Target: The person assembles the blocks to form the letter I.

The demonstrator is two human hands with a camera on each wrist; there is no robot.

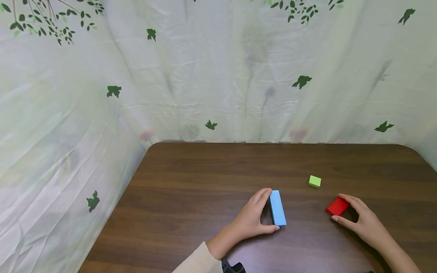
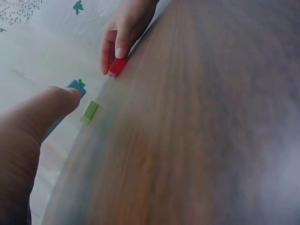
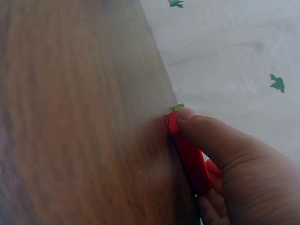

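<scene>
Your left hand (image 1: 253, 217) spans the long blue block (image 1: 278, 208) end to end, thumb near, fingers far, gripping it with its long axis running away from you. Your right hand (image 1: 364, 221), less widely spread, pinches the red block (image 1: 337, 206) between thumb and fingers. Beyond both and between them, the green block (image 1: 314, 181) lies on the table (image 1: 205, 178), nearer your right hand.

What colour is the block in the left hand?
The block is light blue, and shows best in the head view.
</scene>
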